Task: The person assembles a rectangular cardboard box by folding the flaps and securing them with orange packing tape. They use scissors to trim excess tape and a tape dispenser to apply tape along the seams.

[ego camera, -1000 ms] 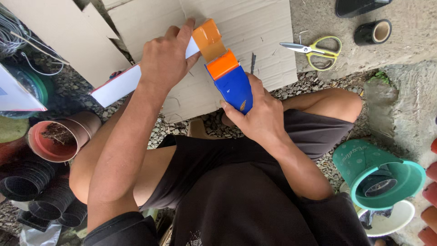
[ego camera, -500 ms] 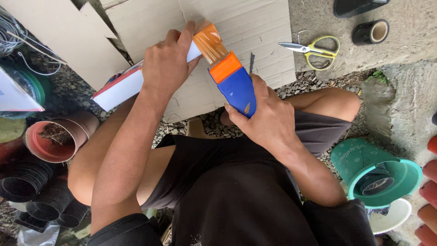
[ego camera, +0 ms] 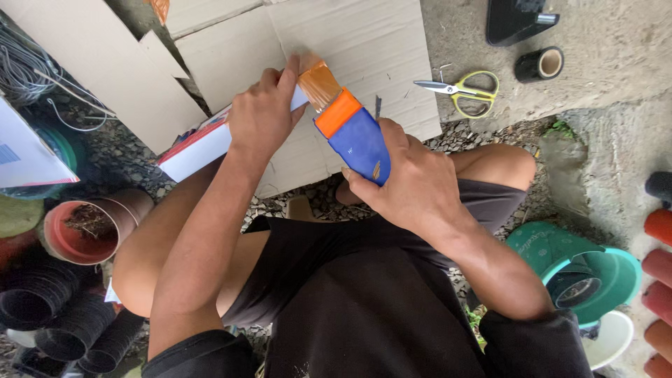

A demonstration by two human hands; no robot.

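At the far left I note a stack of black corrugated pots (ego camera: 49,315) and a terracotta pot (ego camera: 87,231) lying on its side on the gravel, with a coil of wire (ego camera: 28,70) above them. Sheets of cardboard (ego camera: 371,49) lie spread ahead of the seated person's knees.

My left hand (ego camera: 262,115) is closed around a flat white box with a red edge (ego camera: 199,143), gripping it near its upper end; the box runs down and to the left from the hand, raised over the cardboard. The fingertips of this hand sit just beside the bristles.

The paintbrush (ego camera: 350,126), wide, with a blue handle, an orange band and tan bristles, is held at centre. Its bristles touch the upper end of the box. My right hand (ego camera: 413,182) is clenched on the blue handle from below.

Further right, yellow-handled scissors (ego camera: 465,91) lie on the concrete, blades partly open, with a roll of black tape (ego camera: 539,64) near them. At lower right stands a teal plastic bucket (ego camera: 602,269), tipped, beside a white bowl (ego camera: 612,339).
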